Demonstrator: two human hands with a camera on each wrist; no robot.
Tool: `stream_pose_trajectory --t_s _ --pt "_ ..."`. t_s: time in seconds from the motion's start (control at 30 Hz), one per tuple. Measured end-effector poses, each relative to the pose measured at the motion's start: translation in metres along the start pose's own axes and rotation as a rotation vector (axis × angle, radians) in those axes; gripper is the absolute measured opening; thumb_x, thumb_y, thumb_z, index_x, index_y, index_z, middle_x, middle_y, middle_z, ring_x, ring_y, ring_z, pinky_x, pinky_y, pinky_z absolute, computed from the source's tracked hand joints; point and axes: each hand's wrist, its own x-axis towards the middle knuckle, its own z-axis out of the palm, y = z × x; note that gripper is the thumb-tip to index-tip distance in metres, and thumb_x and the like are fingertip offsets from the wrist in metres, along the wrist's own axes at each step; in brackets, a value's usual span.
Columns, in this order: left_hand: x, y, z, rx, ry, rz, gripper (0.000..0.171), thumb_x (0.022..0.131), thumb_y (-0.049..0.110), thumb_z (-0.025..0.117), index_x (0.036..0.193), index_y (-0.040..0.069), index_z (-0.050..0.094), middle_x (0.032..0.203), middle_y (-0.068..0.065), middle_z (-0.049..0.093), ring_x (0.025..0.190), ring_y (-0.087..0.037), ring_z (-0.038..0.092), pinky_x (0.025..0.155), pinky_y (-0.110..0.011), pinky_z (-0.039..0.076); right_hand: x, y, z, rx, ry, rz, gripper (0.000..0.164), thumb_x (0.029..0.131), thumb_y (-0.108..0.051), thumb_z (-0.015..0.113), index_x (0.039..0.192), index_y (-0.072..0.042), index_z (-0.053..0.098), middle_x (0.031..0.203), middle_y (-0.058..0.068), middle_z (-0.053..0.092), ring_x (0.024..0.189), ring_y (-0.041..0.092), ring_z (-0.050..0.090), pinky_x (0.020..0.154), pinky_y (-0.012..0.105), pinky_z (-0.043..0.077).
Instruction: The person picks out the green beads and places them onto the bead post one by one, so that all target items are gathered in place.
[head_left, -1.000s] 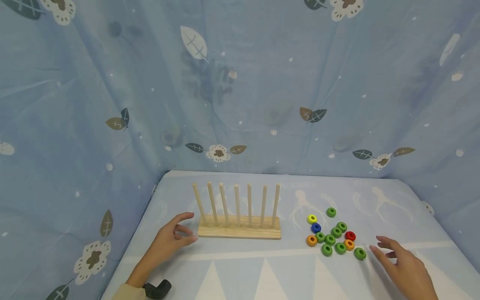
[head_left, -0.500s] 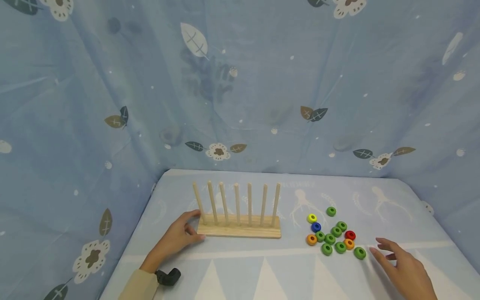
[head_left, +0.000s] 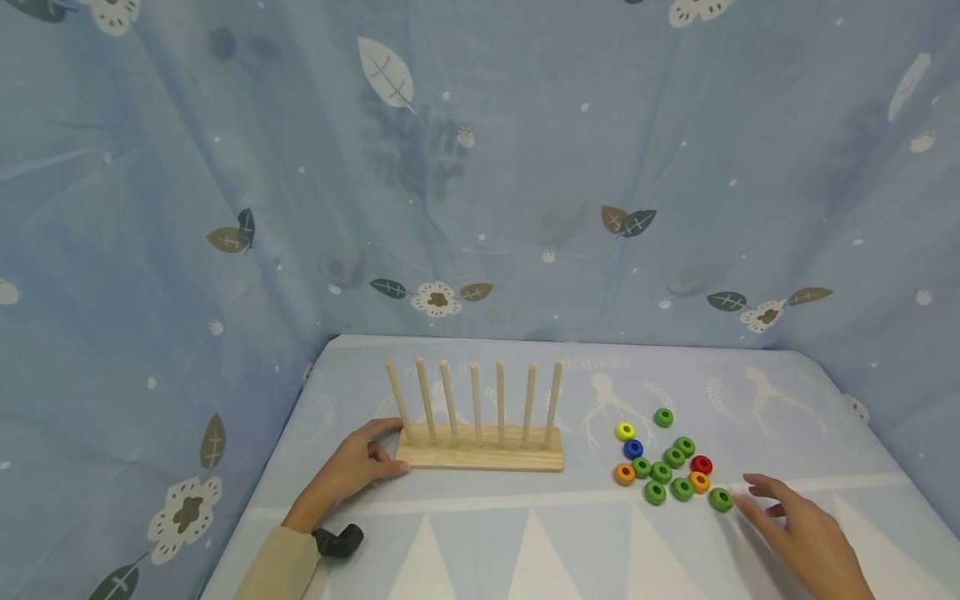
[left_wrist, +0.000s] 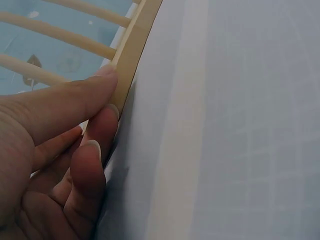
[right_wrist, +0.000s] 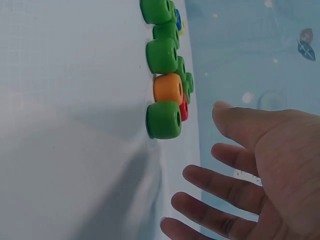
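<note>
A wooden peg rack (head_left: 480,457), a flat base with several upright pegs, stands left of centre on the table. My left hand (head_left: 356,460) grips the left end of its base. In the left wrist view the thumb (left_wrist: 95,92) lies along the base, with curled fingers beside its end. Several beads with holes lie in a loose group to the right, mostly green, with a red bead (head_left: 702,465), a blue bead (head_left: 633,448), a yellow bead (head_left: 625,431) and two orange ones. My right hand (head_left: 806,529) holds nothing, fingers spread just right of the nearest green bead (head_left: 721,500).
A pale patterned cloth covers the table (head_left: 480,542). Blue fabric walls (head_left: 480,208) rise behind it and at both sides. A black strap device (head_left: 339,542) sits on the left wrist by the sleeve.
My left hand has moved right onto the end of the peg rack and taken hold of it. My right hand has shifted slightly left, closer to the nearest green bead.
</note>
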Motion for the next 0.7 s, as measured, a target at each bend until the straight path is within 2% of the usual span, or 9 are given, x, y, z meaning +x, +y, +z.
stream_pose_trajectory --t_s 0.23,0.43,0.7 --pt "0.000 0.001 -0.001 -0.037 -0.008 -0.017 0.082 0.081 0.019 0.090 0.150 0.007 0.048 0.071 -0.010 0.062 0.056 -0.017 0.051 0.051 -0.030 0.047 -0.003 -0.004 0.005 0.016 0.021 -0.017 0.077 0.095 -0.059 0.066 0.135 0.005 0.057 0.124 0.028 0.065 0.089 0.028 0.066 0.074 0.053 0.053" --pt "-0.001 0.003 -0.003 -0.040 -0.011 -0.015 0.082 0.081 0.017 0.091 0.150 0.005 0.048 0.070 -0.010 0.063 0.055 -0.018 0.052 0.050 -0.031 0.048 -0.001 -0.011 0.011 0.035 0.017 -0.008 0.073 0.088 -0.056 0.076 0.129 0.003 0.065 0.121 0.025 0.068 0.090 0.030 0.065 0.077 0.054 0.053" --pt "0.002 0.003 -0.003 -0.054 -0.021 -0.010 0.083 0.081 0.017 0.090 0.151 0.004 0.048 0.071 -0.011 0.063 0.057 -0.018 0.053 0.051 -0.032 0.050 0.001 -0.018 0.019 0.051 0.052 0.015 0.059 0.086 -0.044 0.083 0.122 0.002 0.069 0.111 0.020 0.072 0.085 0.028 0.065 0.074 0.052 0.053"
